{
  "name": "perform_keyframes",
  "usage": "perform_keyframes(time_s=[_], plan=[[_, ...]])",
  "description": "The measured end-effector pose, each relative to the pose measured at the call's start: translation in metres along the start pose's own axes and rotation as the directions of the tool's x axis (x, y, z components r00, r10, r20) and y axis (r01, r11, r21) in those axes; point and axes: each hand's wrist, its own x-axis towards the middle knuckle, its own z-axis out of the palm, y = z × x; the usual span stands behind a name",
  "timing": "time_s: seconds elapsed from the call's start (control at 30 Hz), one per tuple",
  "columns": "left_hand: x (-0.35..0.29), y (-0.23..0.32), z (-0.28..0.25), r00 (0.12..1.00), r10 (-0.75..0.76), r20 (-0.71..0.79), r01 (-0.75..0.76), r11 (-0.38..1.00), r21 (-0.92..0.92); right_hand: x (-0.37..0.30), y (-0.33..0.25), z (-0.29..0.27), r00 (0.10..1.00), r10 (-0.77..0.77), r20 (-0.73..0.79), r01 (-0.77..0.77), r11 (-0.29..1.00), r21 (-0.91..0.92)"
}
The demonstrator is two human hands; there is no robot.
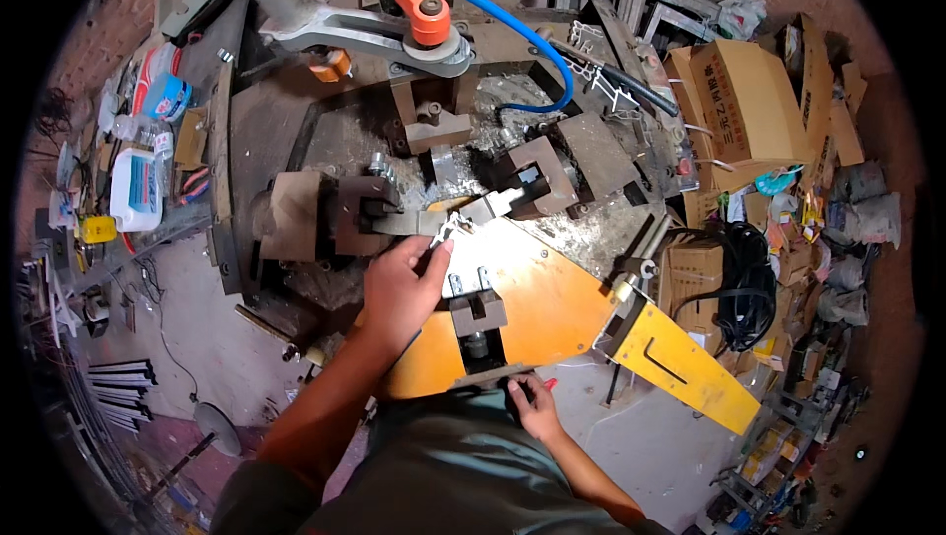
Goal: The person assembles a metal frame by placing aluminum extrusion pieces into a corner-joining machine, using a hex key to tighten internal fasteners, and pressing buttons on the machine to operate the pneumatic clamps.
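Observation:
My left hand [406,284] reaches over the orange metal plate [552,289] at the middle of the machine. Its thumb and fingers are closed on the end of a small silver aluminium profile [450,231], which lies between the steel clamp blocks. The left clamp block [363,215] and the right clamp block [544,176] stand on either side. My right hand [537,409] is low at the plate's front edge, its fingers curled by the rim next to a small red piece [551,384]. What those fingers hold, if anything, is hidden.
Above the clamps hangs an orange and grey lever arm [426,18] with a blue hose [493,3]. A yellow metal arm [690,367] juts out to the right. Cardboard boxes [744,101] and a black cable coil [744,289] crowd the right; a white jug [136,190] stands left.

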Motion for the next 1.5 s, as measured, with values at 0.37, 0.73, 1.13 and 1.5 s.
perform_keyframes(time_s=[0.37, 0.73, 1.13, 1.5], plan=[[-0.005, 0.013, -0.006, 0.999, -0.044, 0.003, 0.043, 0.991, 0.124, -0.020, 0.049, 0.044, 0.755, 0.174, 0.633, -0.656, 0.194, 0.729], [-0.005, 0.022, -0.007, 0.994, -0.112, 0.012, 0.111, 0.990, 0.083, -0.024, 0.047, 0.061, 0.803, 0.208, 0.558, -0.524, -0.197, 0.828], [-0.005, 0.016, -0.006, 0.994, -0.100, 0.048, 0.098, 0.995, 0.035, -0.031, 0.073, 0.062, 0.770, -0.051, 0.636, -0.578, -0.480, 0.660], [-0.005, 0.027, -0.008, 0.989, -0.133, 0.062, 0.131, 0.991, 0.037, -0.026, 0.059, 0.057, 0.694, 0.358, 0.625, -0.688, 0.071, 0.722]])
